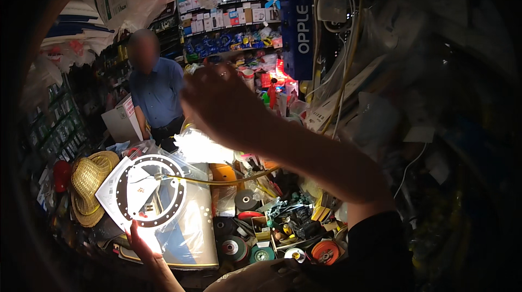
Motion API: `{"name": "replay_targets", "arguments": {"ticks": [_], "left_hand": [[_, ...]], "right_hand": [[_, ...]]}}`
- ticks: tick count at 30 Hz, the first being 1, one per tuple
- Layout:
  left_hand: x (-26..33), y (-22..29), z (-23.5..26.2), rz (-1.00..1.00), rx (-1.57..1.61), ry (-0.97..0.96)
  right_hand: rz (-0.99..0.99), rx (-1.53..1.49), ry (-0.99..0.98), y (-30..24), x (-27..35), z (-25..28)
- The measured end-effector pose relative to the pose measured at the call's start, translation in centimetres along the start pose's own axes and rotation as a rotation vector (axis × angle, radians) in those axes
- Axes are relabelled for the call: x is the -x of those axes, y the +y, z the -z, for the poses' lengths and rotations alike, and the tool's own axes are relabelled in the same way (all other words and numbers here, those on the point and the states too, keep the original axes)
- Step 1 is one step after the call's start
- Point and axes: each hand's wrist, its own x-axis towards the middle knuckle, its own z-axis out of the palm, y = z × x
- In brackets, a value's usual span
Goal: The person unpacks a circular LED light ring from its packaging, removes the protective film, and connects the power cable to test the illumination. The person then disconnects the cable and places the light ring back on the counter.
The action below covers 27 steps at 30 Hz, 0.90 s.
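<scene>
A flat ring-shaped LED light board (178, 205), dark with evenly spaced pale dots, stands over a white square packet (110, 191) at the left of the counter. My left hand (144, 246) grips its lower edge, fingers upward; glare washes out part of the palm. A yellowish cable (234, 182) reaches the middle of the ring from the right. High in front of me is my right hand (217, 99), backlit and dark, its fingers curled in. Whatever those fingers hold, if anything, is hidden. Just below that hand a very bright white glow (201, 145) shows.
Clear plastic sheeting (193, 227) covers the counter under the ring. Straw hats (92, 186) lie at the left. Grinding discs (234, 248), an orange reel (325, 251) and small tools crowd the right. A person in a blue shirt (157, 93) stands beyond, near stocked shelves (234, 14).
</scene>
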Motion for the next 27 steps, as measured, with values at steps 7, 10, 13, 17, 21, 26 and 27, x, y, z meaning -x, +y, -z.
{"name": "replay_targets", "arguments": {"ticks": [7,10,13,17,21,26,27], "left_hand": [[-0.6,1.2,2.3,0.043,-0.096,-0.038],[-0.6,1.2,2.8,0.016,-0.074,-0.043],[-0.8,1.3,3.7,-0.011,-0.073,-0.072],[-1.8,-1.6,3.3,0.001,-0.011,-0.053],[-0.3,1.4,3.6,-0.014,-0.029,-0.082],[1.2,2.9,1.8,-0.005,-0.048,-0.069],[1.5,2.0,0.0,0.024,-0.013,0.041]], "right_hand": [[-0.241,0.555,0.161,19.1,-4.3,6.9],[-0.35,0.77,0.166,25.4,-4.8,8.7],[-0.515,0.76,0.153,29.8,-4.5,8.5],[-0.464,1.008,0.11,34.6,-3.6,10.9],[-0.528,0.973,-0.062,35.5,-4.8,8.2],[-0.252,0.776,0.057,40.6,-4.1,7.9],[-0.232,0.889,-0.105,40.3,-4.1,9.0]]}}
